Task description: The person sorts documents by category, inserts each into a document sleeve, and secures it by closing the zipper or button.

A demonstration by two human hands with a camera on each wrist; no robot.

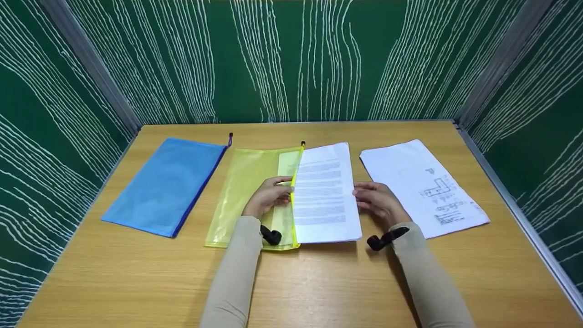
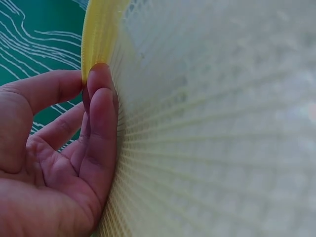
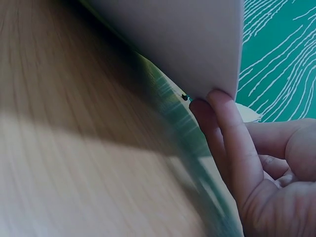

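While the table's [image 1: 291,282] near edge falls outside the head view, its left edge runs past a blue pouch [image 1: 159,187], whose near-left corner lies closest to that edge. A strip of wood separates this from a yellow pouch [image 1: 227,214] around the table's middle, its opening facing the right edge. The left hand [image 1: 268,196] pinches the rim of that opening, thumb and fingers nearly together; its sleeve [image 1: 232,278] and black wrist device [image 1: 272,236] hide part of the pouch. Printed sheets [image 1: 321,191] lie partly inside, midway between the table's left and right edges; their inserted portion shows dimly through the yellow film, and the print is too small to read. The right hand [image 1: 378,200] pinches their outer edge, its fingers barely apart, in the narrow gap before a second paper stack [image 1: 405,168]. That stack slants toward the table's right edge, partly covered by hand and wrist; lettering on its drawing [image 1: 438,187] cannot be made out. A band of wood runs along the far edge behind everything, and a wider stretch opens toward the near edge between the forearms.
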